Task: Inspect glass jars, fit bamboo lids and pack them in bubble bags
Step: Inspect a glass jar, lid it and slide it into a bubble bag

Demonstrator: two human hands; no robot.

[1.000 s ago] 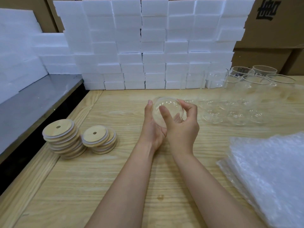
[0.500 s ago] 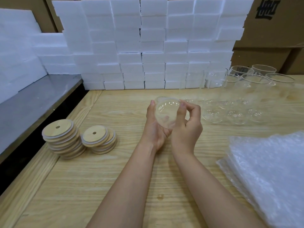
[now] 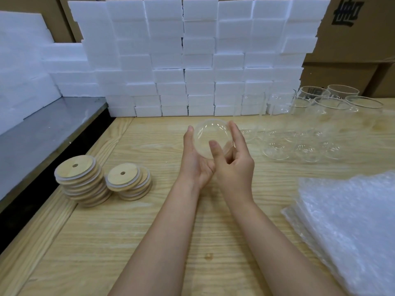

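Observation:
A clear glass jar [image 3: 210, 135] is held above the wooden table [image 3: 149, 231], its round end turned toward me. My left hand [image 3: 195, 159] cups it from the left and below. My right hand [image 3: 234, 165] grips it from the right, thumb across the near face and fingers along the far side. Two stacks of round bamboo lids [image 3: 82, 178], each lid with a small centre hole, stand at the left; the shorter stack [image 3: 128, 181] is beside the taller one. A pile of bubble bags [image 3: 346, 227] lies at the right.
Several more clear glass jars [image 3: 320, 120] stand at the back right. A wall of white foam blocks [image 3: 198, 58] runs along the back, with cardboard boxes [image 3: 352, 35] behind. A grey metal surface [image 3: 42, 129] sits lower at the left, past the table's edge.
The jar has been turned between my hands. My right thumb moved across the jar's near face and the right fingers straightened along its far side. Both hands stayed in the same place.

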